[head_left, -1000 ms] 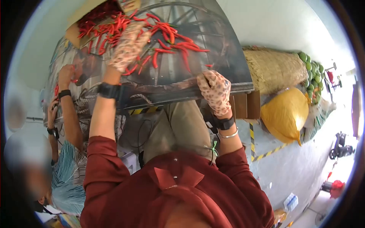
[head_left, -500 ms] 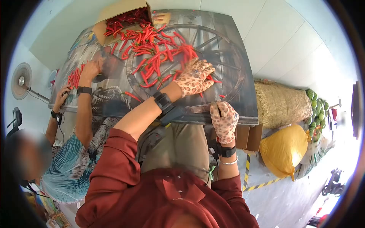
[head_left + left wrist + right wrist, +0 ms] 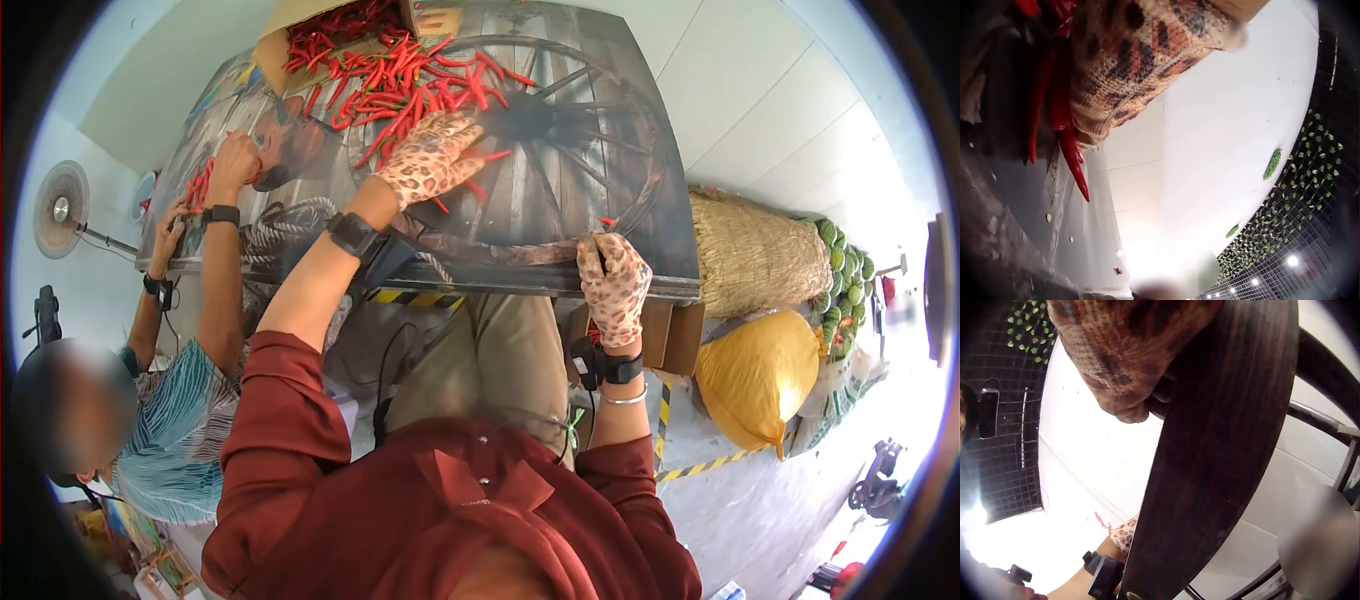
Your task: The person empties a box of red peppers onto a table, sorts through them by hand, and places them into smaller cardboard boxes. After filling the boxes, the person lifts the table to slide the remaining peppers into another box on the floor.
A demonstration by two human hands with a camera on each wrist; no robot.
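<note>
My gloved left hand [image 3: 430, 165] lies with fingers extended over red chillies, at the near side of the heap [image 3: 395, 85]. Chilli tips poke out past its fingers and palm. In the left wrist view, slender chillies [image 3: 1063, 119] sit beside the spotted glove [image 3: 1135, 56]. My gloved right hand [image 3: 615, 285] rests at the table's front edge with its fingers curled in; I cannot tell whether they enclose anything. One small chilli [image 3: 607, 220] lies just beyond it. The right wrist view has that glove [image 3: 1129, 356] against the dark table edge [image 3: 1210, 456].
An open cardboard box [image 3: 270, 55] of chillies lies at the back left of the table [image 3: 590, 200]. Another person's hand [image 3: 235, 160] works at the left beside more chillies [image 3: 200, 185]. A straw roll [image 3: 755, 250] and a yellow sack [image 3: 760, 375] stand to the right.
My left hand swung right from the heap by the box, over the scattered chillies, then back left to the heap's near side. My right hand stays at the edge. The head view has shifted.
</note>
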